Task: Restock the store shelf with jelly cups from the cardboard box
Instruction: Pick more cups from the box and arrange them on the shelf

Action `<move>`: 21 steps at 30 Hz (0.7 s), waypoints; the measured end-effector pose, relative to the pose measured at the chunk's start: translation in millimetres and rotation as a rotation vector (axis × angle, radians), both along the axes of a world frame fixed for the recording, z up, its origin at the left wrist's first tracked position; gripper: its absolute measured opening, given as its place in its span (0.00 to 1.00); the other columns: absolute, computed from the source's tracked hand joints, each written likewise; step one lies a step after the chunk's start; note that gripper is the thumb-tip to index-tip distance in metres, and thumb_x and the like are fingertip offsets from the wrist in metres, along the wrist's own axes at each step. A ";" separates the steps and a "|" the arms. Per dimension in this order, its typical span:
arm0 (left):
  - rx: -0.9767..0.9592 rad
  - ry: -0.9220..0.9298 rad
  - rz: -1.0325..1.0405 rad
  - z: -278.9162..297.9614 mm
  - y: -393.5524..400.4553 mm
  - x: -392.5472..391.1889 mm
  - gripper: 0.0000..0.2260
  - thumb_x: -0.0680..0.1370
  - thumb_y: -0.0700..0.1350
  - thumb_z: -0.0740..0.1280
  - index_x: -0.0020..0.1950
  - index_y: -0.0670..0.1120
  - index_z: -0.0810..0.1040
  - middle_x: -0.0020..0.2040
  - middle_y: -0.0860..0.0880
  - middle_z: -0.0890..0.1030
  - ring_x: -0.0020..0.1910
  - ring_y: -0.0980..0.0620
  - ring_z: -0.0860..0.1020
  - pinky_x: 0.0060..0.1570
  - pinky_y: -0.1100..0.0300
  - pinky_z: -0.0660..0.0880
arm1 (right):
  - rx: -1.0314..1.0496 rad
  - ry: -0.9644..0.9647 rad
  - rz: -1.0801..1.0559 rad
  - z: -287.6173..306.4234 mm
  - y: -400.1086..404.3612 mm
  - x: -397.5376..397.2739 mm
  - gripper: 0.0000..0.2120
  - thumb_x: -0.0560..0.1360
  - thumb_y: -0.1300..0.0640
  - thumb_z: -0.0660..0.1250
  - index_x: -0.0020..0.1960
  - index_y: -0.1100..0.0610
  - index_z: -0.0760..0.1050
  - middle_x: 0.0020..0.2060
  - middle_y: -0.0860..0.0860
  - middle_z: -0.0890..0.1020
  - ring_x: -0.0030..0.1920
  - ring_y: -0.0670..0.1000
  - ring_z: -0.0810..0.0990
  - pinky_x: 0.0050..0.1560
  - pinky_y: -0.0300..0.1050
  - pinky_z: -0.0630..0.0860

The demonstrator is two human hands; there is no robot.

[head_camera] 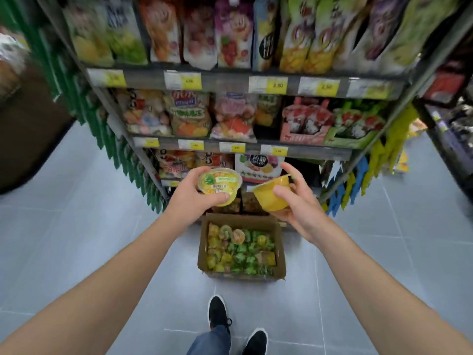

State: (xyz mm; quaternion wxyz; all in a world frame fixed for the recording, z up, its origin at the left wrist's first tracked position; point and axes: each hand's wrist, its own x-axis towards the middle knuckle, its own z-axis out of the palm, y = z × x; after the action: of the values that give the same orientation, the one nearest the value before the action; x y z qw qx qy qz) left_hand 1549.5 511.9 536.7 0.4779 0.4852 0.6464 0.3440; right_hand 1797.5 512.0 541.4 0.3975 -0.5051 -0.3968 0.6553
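Gripping jelly cup left hand, right hand tilting yellow cup

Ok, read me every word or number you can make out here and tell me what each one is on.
"2.50": yellow price tag on the top shelf rail.
"2.50": next yellow price tag to its right.
Other price tags, snack bag print, and the label on the clear-lidded yellow jelly cup: too blurred to read.

My two bare forearms with no sleeves, my left hand and right hand without rings, watch or gloves, my blue jeans leg, my black sneakers with white soles
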 end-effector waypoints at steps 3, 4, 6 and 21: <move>0.100 0.038 -0.007 50.2 0.6 3.7 0.41 0.56 0.63 0.79 0.68 0.62 0.70 0.64 0.54 0.75 0.61 0.48 0.77 0.60 0.44 0.78 | 0.201 -0.165 -0.065 43.4 0.4 17.3 0.16 0.76 0.52 0.72 0.59 0.35 0.76 0.61 0.51 0.78 0.59 0.55 0.79 0.50 0.54 0.81; 0.136 0.050 -0.008 67.7 2.0 5.1 0.41 0.58 0.62 0.79 0.69 0.61 0.70 0.64 0.55 0.75 0.61 0.49 0.77 0.59 0.44 0.78 | 0.273 -0.236 -0.095 58.3 2.1 23.7 0.15 0.74 0.50 0.73 0.58 0.36 0.77 0.59 0.49 0.79 0.59 0.54 0.79 0.51 0.55 0.81; 0.204 0.056 -0.002 101.4 7.1 9.1 0.37 0.63 0.57 0.81 0.69 0.60 0.70 0.62 0.56 0.75 0.60 0.49 0.78 0.57 0.45 0.79 | 0.395 -0.317 -0.159 89.5 7.6 34.3 0.16 0.73 0.51 0.75 0.57 0.38 0.78 0.58 0.44 0.80 0.57 0.48 0.79 0.51 0.49 0.80; 0.597 0.060 -0.053 260.6 126.0 31.0 0.36 0.67 0.53 0.80 0.72 0.57 0.69 0.61 0.56 0.77 0.53 0.54 0.78 0.44 0.60 0.79 | 0.811 -0.539 -0.299 249.9 121.9 35.9 0.36 0.70 0.54 0.78 0.74 0.47 0.68 0.63 0.44 0.78 0.59 0.42 0.77 0.59 0.38 0.76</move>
State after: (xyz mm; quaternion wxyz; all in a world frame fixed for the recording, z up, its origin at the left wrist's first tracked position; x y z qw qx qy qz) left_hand 1580.5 637.8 797.3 0.3035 0.6310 0.5177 0.4917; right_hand 1833.4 633.9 791.3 0.5345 -0.5127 -0.6310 0.2311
